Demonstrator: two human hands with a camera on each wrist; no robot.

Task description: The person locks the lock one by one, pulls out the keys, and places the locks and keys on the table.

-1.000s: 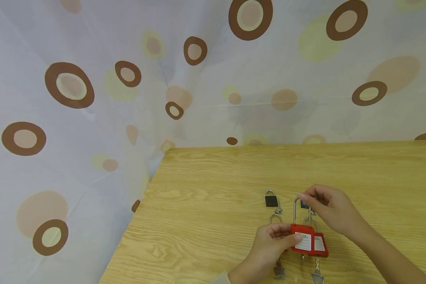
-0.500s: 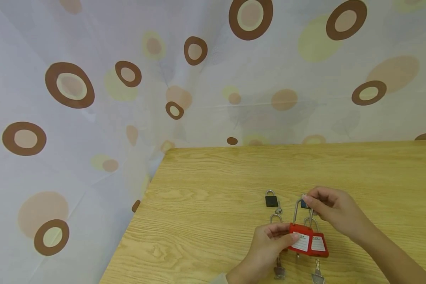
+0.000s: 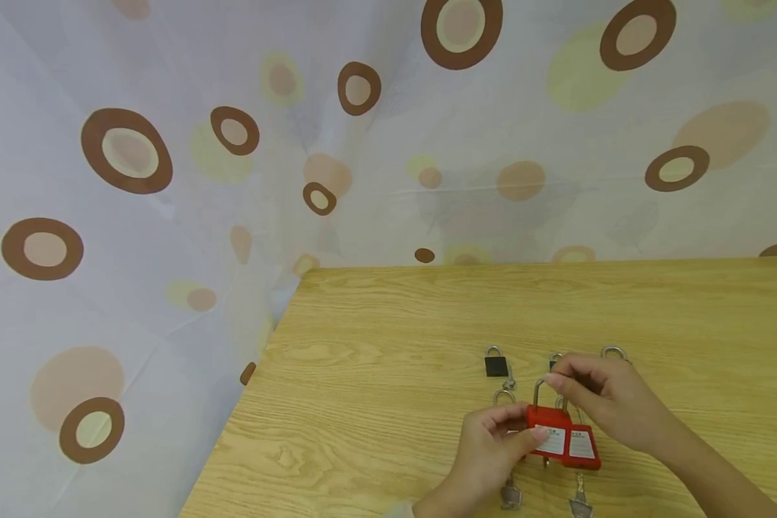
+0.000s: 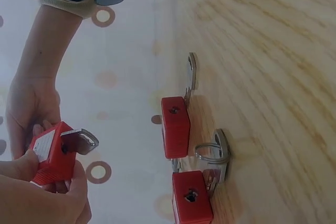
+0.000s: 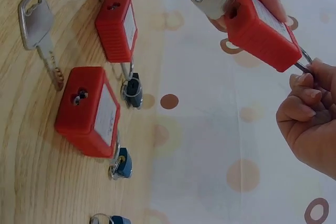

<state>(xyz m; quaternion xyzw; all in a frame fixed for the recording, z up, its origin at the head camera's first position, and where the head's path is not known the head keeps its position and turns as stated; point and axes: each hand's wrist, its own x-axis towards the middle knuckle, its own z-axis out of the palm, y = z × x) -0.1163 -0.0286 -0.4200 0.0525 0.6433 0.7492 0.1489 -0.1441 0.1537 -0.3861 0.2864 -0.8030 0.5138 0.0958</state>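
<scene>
My left hand (image 3: 488,450) holds a red padlock (image 3: 549,414) by its body, the thumb across the white label. A key (image 4: 81,141) sticks out of the keyhole in its underside. My right hand (image 3: 611,399) pinches the top of its metal shackle (image 5: 305,60), which stands up from the body. In the head view, the held padlock partly overlaps a second red padlock (image 3: 583,446) on the table. The right wrist view shows two red padlocks on the table, the nearer one (image 5: 86,103) beside a loose key (image 5: 39,22).
At the back of the wooden table (image 3: 362,324) lie a small black padlock (image 3: 496,366) with a key and a small blue one (image 5: 124,163). Another shackle (image 3: 615,351) shows behind my right hand. Keys (image 3: 580,501) lie near the front. A patterned sheet (image 3: 388,158) hangs behind.
My right hand has moved down and slightly right. The held padlock's shackle has tilted and now stands lower above the body. My left hand keeps its grip, almost still.
</scene>
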